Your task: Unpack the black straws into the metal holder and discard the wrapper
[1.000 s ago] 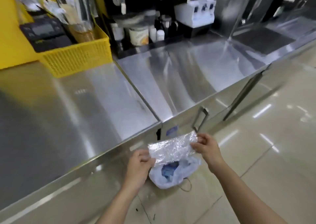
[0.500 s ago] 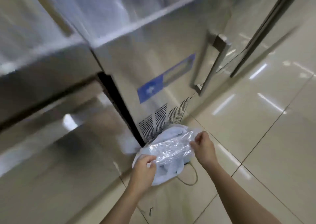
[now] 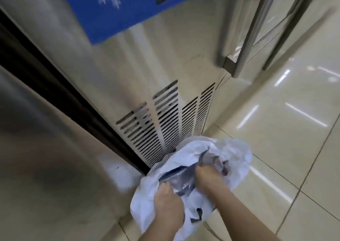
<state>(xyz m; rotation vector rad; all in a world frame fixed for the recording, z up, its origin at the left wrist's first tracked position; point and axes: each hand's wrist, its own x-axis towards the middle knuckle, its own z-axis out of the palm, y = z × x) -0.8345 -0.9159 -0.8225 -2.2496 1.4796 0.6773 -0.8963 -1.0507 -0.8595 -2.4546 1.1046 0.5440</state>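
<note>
The crumpled clear plastic wrapper (image 3: 181, 181) sits inside the mouth of a white bin bag (image 3: 237, 159) on the floor. My left hand (image 3: 168, 202) and my right hand (image 3: 206, 176) are both pushed down into the bag, fingers closed on the wrapper. Neither the black straws nor the metal holder are in view.
The bin bag stands against a steel cabinet with vent slots (image 3: 165, 119) and a blue snowflake label (image 3: 114, 7). A dark gap (image 3: 60, 93) separates it from another steel unit on the left. A door handle (image 3: 244, 38) hangs at upper right. Glossy tiled floor (image 3: 285, 130) spreads to the right.
I have bent down from the counter toward the floor. The wrapper, held stretched above the bag before, is now pressed down inside it with both hands.
</note>
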